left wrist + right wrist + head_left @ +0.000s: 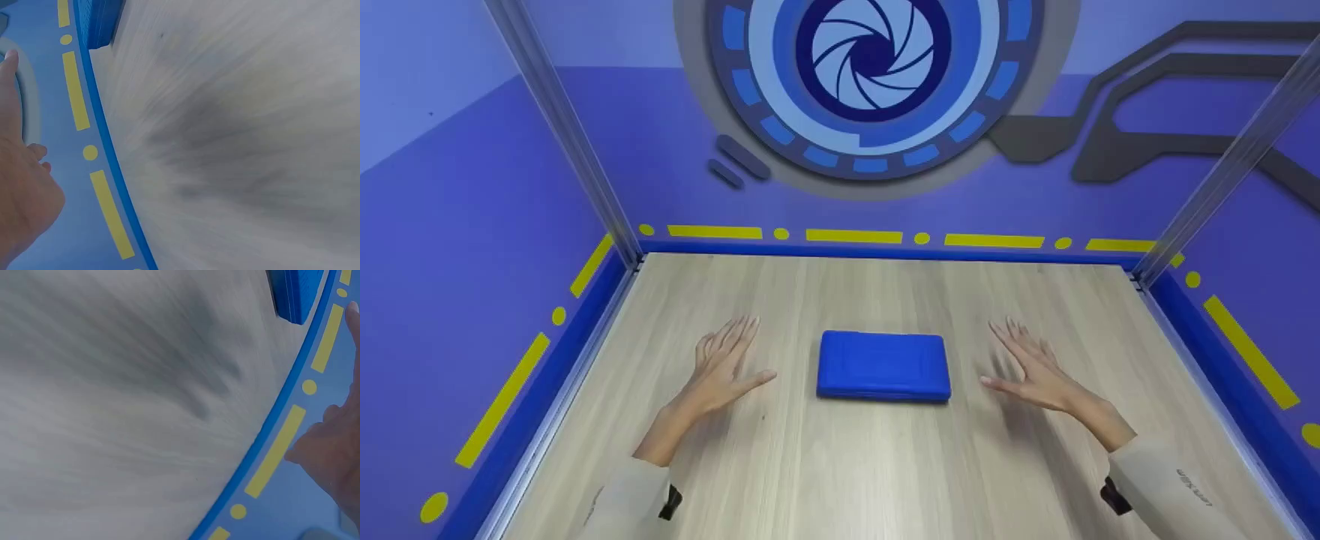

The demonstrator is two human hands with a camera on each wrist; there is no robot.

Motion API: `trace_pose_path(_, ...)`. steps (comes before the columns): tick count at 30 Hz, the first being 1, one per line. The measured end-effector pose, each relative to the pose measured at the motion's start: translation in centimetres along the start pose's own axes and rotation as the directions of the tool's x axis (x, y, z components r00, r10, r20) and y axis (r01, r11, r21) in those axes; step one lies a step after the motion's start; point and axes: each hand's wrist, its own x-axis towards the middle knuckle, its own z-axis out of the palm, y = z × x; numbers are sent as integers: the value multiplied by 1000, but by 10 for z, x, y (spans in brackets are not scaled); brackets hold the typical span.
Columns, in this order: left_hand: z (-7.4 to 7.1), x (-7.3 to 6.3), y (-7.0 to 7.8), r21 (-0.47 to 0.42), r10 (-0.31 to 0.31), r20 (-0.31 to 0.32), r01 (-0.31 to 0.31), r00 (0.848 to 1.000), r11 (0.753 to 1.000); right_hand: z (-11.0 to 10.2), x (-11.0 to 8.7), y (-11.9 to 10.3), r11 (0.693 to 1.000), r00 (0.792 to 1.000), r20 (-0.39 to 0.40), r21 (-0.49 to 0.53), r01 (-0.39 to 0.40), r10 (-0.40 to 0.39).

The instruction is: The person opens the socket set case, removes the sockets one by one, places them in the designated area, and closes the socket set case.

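**Fingers (741, 346) outstretched and holding nothing, blue case (884, 366) closed between the hands**

The fingers of both hands reach forward from pale sleeves (626, 491) at the near side, extended and relaxed, with the thumbs held apart and angled inward. Neither hand grips anything. The left hand (720, 375) is to the left of the case and the right hand (1035, 379) to its right, each near an end but not touching it. Shadows on the bench (877, 472) suggest that both hands hover above the surface.

The case lies flat between them, its long side across the bench, with a seam visible along its near edge. It looks fully closed, and what is inside, if anything, cannot be told. Both wrist views catch a corner of it, with no finger on it.

As for progress, no lifting, opening or gripping is under way. Judged from this moment alone, handling of the case is either yet to start or already over; the pictures do not settle which. If it is yet to start, contact and a hold on the case are still lacking.

Beyond the case, the bench runs back to a purple-blue wall (622, 150) bearing yellow marks (853, 236) and a large round emblem (874, 139).
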Motion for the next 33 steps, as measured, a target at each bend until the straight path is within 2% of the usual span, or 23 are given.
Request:
trace_pose_path(5,14,3,2,-123,-38,4,38,999,992,17,3,-1,992,999,15,121,-35,34)
trace_pose_path(10,31,8,7,-233,-81,28,85,996,969,33,7,-2,964,998,17,260,-55,53)
trace_pose_path(17,55,16,19,-339,-108,122,144,987,930,55,14,-7,924,997,29,375,-72,66)
trace_pose_path(21,69,24,27,-410,-91,140,141,986,901,65,17,-10,904,997,20,419,-81,80)
trace_pose_path(26,82,27,32,-481,-19,168,98,986,871,75,18,-16,890,993,-6,445,-101,116)
trace_pose_path(33,94,28,40,-554,44,190,70,981,829,79,19,-20,833,993,53,541,-121,109)
